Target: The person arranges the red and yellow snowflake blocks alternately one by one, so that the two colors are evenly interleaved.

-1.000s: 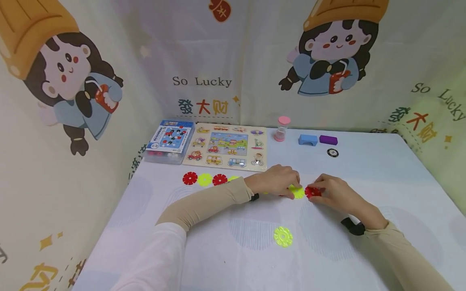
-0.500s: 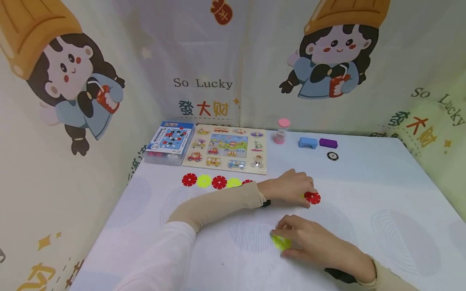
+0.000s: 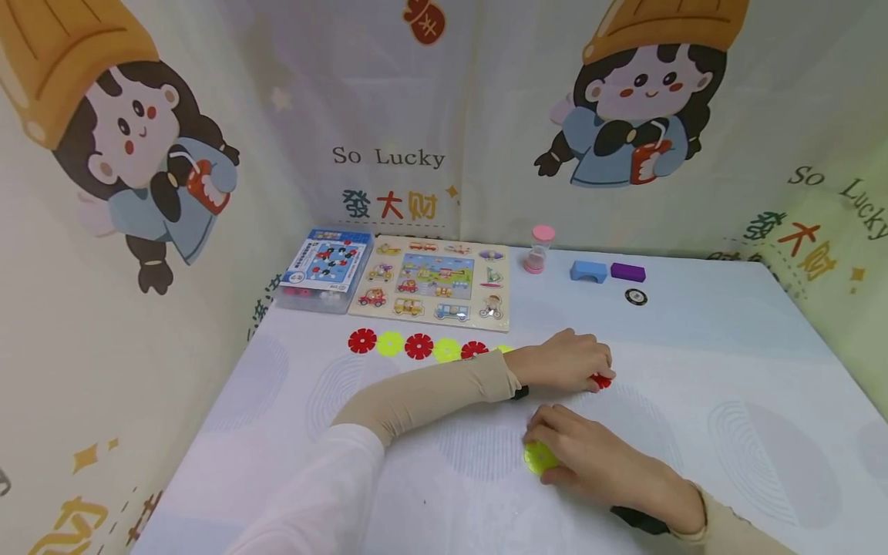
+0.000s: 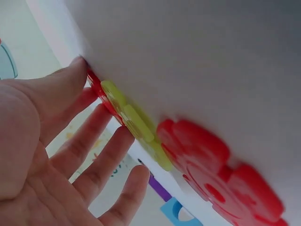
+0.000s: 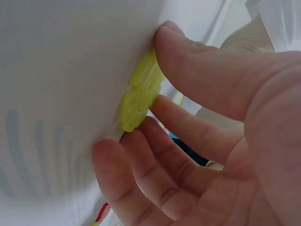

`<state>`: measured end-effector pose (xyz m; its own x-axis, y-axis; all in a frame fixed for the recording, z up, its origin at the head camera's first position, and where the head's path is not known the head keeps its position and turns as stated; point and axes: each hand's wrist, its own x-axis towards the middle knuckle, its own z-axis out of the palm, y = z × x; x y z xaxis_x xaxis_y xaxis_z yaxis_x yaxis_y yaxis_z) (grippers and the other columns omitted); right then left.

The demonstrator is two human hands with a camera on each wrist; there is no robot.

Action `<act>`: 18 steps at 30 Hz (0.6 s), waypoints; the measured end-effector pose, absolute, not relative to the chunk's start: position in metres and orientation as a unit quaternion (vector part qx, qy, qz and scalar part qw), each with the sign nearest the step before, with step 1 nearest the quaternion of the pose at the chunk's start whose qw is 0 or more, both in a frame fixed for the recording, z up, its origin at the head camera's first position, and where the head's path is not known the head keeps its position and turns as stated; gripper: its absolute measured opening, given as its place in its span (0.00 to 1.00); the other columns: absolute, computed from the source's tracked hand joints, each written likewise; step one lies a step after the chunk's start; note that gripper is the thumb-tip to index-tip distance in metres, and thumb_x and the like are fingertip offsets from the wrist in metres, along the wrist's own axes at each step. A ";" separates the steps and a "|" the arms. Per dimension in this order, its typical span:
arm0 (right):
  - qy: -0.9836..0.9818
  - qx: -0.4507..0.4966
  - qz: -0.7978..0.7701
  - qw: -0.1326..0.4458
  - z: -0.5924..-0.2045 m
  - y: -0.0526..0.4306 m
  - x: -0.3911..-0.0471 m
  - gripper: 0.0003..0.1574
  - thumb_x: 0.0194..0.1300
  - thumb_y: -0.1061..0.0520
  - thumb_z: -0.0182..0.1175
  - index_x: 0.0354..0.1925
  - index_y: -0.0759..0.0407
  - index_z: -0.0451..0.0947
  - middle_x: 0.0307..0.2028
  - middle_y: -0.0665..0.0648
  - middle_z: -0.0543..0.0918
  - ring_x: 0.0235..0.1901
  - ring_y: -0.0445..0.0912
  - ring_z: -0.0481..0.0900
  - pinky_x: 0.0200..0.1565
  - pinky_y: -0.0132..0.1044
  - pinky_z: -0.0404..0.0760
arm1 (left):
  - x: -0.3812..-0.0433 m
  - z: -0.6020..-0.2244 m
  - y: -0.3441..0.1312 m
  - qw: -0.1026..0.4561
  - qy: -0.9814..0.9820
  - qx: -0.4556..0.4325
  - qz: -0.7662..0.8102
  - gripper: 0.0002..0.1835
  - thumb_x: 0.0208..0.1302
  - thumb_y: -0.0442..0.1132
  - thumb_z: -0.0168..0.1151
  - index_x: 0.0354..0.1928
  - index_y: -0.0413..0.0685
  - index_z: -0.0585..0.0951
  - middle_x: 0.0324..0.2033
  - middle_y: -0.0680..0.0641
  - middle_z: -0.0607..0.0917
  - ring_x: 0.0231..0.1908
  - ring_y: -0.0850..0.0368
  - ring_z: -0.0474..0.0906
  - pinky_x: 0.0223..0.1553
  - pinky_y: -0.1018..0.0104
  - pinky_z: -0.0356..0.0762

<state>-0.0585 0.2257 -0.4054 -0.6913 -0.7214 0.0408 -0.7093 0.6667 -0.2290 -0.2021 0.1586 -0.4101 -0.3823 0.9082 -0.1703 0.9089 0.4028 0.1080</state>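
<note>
Flower-shaped building discs with notched rims, red and yellow by turns, lie in a row from the left red disc (image 3: 362,341) past a yellow disc (image 3: 447,350). My left hand (image 3: 569,361) covers the right part of this row. Its thumb and fingers pinch the edges of the end red disc (image 4: 95,85), beside a yellow disc (image 4: 136,125) and a nearer red disc (image 4: 211,174). Closer to me, my right hand (image 3: 593,455) holds a separate yellow disc (image 5: 141,92) by its edges between thumb and fingers, right at the table surface.
At the back left are a boxed molecule kit (image 3: 324,270) and a wooden vehicle puzzle (image 3: 430,312). A pink sand timer (image 3: 539,250), a blue arch block (image 3: 588,271), a purple block (image 3: 627,272) and a black-and-white round chip (image 3: 635,297) stand farther right.
My right hand has left the end red disc and come toward me to the loose yellow disc. My left hand has shifted right, from a yellow disc onto the end red disc.
</note>
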 end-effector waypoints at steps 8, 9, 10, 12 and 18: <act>0.917 -0.388 -0.086 0.038 -0.402 0.226 -0.056 0.25 0.46 0.44 0.73 0.43 0.49 0.80 0.41 0.45 0.76 0.42 0.38 0.74 0.43 0.34 0.79 | -0.203 -0.407 0.157 0.103 0.835 0.540 0.021 0.18 0.63 0.53 0.59 0.56 0.73 0.78 0.53 0.68 0.78 0.51 0.68 0.71 0.48 0.68 0.69; 0.916 -0.390 -0.087 0.031 -0.402 0.226 -0.056 0.24 0.46 0.45 0.73 0.43 0.49 0.81 0.40 0.45 0.77 0.41 0.38 0.74 0.42 0.34 0.79 | -0.204 -0.407 0.157 0.099 0.835 0.540 0.026 0.17 0.63 0.53 0.60 0.54 0.73 0.79 0.52 0.68 0.79 0.50 0.68 0.72 0.46 0.68 0.70; 0.915 -0.392 -0.089 0.022 -0.401 0.226 -0.056 0.24 0.46 0.45 0.73 0.42 0.50 0.82 0.39 0.45 0.77 0.40 0.38 0.75 0.42 0.34 0.80 | -0.204 -0.406 0.156 0.098 0.836 0.540 0.030 0.16 0.62 0.53 0.61 0.52 0.73 0.80 0.51 0.69 0.79 0.49 0.69 0.72 0.46 0.69 0.70; 0.913 -0.397 -0.096 -0.003 -0.402 0.227 -0.056 0.22 0.45 0.45 0.74 0.40 0.49 0.83 0.37 0.44 0.78 0.37 0.37 0.75 0.40 0.33 0.79 | -0.205 -0.405 0.156 0.098 0.837 0.537 0.038 0.14 0.61 0.53 0.62 0.50 0.73 0.81 0.49 0.69 0.80 0.48 0.69 0.73 0.45 0.70 0.71; 0.906 -0.404 -0.121 -0.032 -0.404 0.235 -0.058 0.18 0.40 0.46 0.73 0.34 0.46 0.84 0.33 0.40 0.78 0.32 0.32 0.73 0.36 0.29 0.77 | -0.205 -0.406 0.155 0.105 0.844 0.524 0.041 0.17 0.60 0.53 0.63 0.52 0.74 0.80 0.48 0.66 0.79 0.47 0.69 0.71 0.42 0.70 0.70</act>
